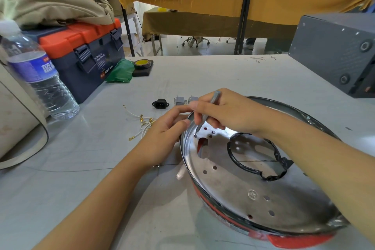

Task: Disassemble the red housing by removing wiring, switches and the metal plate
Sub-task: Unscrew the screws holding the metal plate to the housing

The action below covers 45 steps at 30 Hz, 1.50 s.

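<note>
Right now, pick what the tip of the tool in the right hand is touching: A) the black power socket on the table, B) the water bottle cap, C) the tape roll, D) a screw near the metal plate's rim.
D: the screwdriver in the right hand has its tip on a screw at the metal plate's rim.
</note>
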Each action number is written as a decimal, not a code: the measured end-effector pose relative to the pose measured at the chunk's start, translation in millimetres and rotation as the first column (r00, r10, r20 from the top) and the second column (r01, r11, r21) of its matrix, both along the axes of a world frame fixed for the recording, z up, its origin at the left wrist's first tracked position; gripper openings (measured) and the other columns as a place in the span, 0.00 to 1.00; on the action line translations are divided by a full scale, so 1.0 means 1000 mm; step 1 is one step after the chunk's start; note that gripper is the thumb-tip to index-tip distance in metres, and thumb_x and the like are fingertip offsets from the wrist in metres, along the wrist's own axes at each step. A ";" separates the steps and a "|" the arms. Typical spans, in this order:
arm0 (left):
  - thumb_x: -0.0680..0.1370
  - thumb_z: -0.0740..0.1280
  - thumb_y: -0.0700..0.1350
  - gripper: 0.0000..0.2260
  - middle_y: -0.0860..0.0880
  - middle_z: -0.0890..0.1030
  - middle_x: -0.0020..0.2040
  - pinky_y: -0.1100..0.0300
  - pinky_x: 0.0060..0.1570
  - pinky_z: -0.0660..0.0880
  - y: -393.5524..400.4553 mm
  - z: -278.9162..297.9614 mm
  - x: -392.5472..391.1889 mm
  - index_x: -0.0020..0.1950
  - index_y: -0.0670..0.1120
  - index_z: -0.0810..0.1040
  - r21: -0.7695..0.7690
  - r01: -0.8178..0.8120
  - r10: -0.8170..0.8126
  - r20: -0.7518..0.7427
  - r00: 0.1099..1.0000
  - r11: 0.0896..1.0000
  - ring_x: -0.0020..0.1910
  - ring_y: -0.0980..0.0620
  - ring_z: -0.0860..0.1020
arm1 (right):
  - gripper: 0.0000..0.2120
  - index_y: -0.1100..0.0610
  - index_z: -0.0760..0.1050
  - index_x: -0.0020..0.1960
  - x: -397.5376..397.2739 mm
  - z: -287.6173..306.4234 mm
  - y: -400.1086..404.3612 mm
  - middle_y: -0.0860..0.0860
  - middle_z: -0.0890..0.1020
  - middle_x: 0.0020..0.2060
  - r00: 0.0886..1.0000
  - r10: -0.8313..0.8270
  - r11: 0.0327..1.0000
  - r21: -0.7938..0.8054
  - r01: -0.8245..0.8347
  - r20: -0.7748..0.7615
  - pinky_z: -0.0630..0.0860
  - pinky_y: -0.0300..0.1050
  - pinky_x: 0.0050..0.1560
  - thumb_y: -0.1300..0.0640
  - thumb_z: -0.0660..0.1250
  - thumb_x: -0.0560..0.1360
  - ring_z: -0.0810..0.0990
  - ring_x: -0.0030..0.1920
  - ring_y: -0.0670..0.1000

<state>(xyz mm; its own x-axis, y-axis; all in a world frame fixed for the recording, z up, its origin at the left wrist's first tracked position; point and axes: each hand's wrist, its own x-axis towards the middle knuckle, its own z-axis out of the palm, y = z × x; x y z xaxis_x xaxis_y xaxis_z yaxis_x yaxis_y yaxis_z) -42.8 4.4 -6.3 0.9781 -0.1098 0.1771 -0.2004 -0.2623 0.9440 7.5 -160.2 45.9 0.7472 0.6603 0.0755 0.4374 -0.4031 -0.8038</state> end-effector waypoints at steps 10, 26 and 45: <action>0.80 0.56 0.35 0.14 0.46 0.83 0.50 0.65 0.44 0.78 0.000 0.001 -0.001 0.63 0.45 0.73 -0.062 0.021 -0.023 -0.037 0.999 0.998 0.47 0.50 0.82 | 0.08 0.58 0.76 0.40 0.005 -0.003 -0.004 0.49 0.77 0.24 0.998 -0.006 1.000 0.021 0.008 -0.070 0.72 0.32 0.31 0.59 0.64 0.78 0.73 0.26 0.42; 0.80 0.56 0.35 0.14 0.46 0.84 0.49 0.66 0.43 0.78 0.000 0.000 -0.001 0.62 0.46 0.74 -0.076 0.022 -0.024 -0.031 0.999 0.997 0.45 0.52 0.82 | 0.09 0.58 0.75 0.43 0.001 -0.001 -0.002 0.49 0.77 0.22 0.996 -0.012 1.000 -0.003 0.011 -0.087 0.71 0.31 0.30 0.58 0.60 0.80 0.71 0.23 0.43; 0.76 0.64 0.41 0.10 0.48 0.83 0.41 0.47 0.46 0.77 0.007 0.023 0.005 0.48 0.54 0.82 0.448 -0.033 0.022 0.029 0.999 0.893 0.42 0.45 0.79 | 0.24 0.58 0.79 0.36 0.005 0.000 -0.006 0.45 0.72 0.22 0.998 -0.003 1.000 -0.014 0.002 -0.063 0.69 0.29 0.31 0.45 0.56 0.81 0.69 0.26 0.41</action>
